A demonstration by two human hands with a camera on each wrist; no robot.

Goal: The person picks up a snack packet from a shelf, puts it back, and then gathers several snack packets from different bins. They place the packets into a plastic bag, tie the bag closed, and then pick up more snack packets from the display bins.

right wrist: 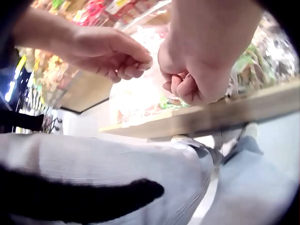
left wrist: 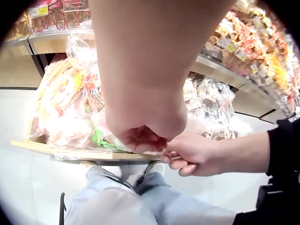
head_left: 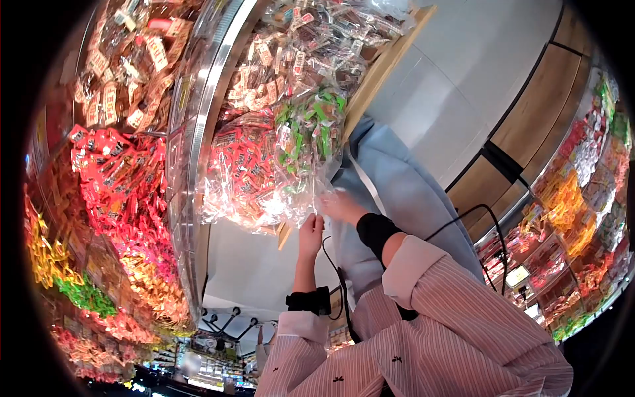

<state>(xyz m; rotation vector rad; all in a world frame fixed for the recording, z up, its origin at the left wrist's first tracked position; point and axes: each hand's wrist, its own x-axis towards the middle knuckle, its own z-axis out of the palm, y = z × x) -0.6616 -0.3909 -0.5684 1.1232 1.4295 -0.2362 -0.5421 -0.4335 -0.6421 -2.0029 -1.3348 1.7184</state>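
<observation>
A clear plastic bag with green-marked packets inside lies at the near edge of the wooden-rimmed bin, and its loose end reaches up to both hands. My left hand has its fingers curled and pinches the bag's end. Close by, my right hand also pinches the film, slightly blurred in the head view. In the right wrist view, the left hand's thumb and fingertips come together a short way from the right fist. The pinched film itself is mostly hidden by the fingers.
Bagged red packets and brown-and-white packets fill the bin beside the bag. The bin has a wooden rim. Behind a metal-edged shelf lie loose red packets. A black cable hangs near the right arm.
</observation>
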